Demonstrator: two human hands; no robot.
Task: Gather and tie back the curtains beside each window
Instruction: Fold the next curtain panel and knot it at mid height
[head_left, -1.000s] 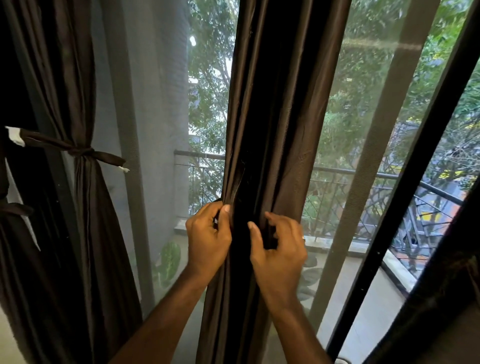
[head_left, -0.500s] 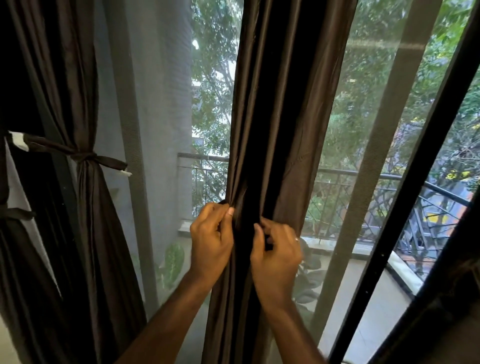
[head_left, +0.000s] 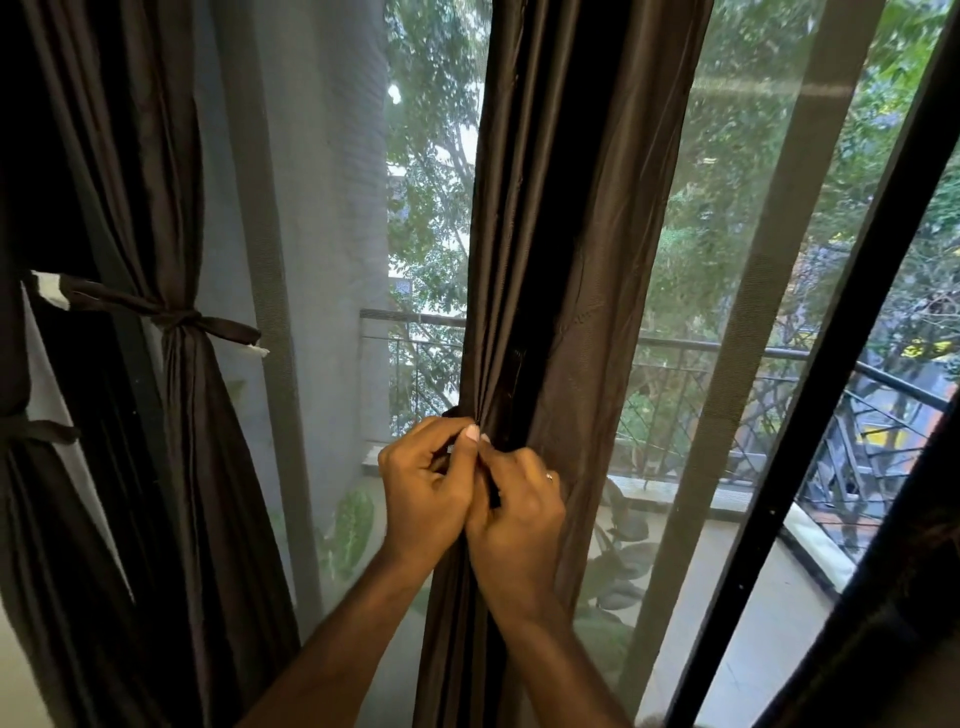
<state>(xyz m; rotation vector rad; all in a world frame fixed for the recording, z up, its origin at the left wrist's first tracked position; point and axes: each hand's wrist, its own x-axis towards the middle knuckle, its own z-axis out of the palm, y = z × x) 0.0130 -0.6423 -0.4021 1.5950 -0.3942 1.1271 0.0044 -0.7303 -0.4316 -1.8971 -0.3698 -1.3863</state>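
Curtain (head_left: 566, 249) is soft, slippery fabric — bunch it mid-height. Left hand (head_left: 423, 491) and right hand (head_left: 519, 506) pinch its folds together — grip tight.

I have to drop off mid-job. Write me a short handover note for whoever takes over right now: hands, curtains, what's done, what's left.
Left hand: pinching fabric at the front of the middle curtain.
Right hand: gripping the same spot, the two hands touching.
Middle curtain: gathered into a bunch, no finished knot visible; whether a tie strip is in the fingers cannot be told.
Done: left curtain is gathered and held by a knotted tie-back.
Left: tie the middle curtain, then check the dark curtain at the right edge.
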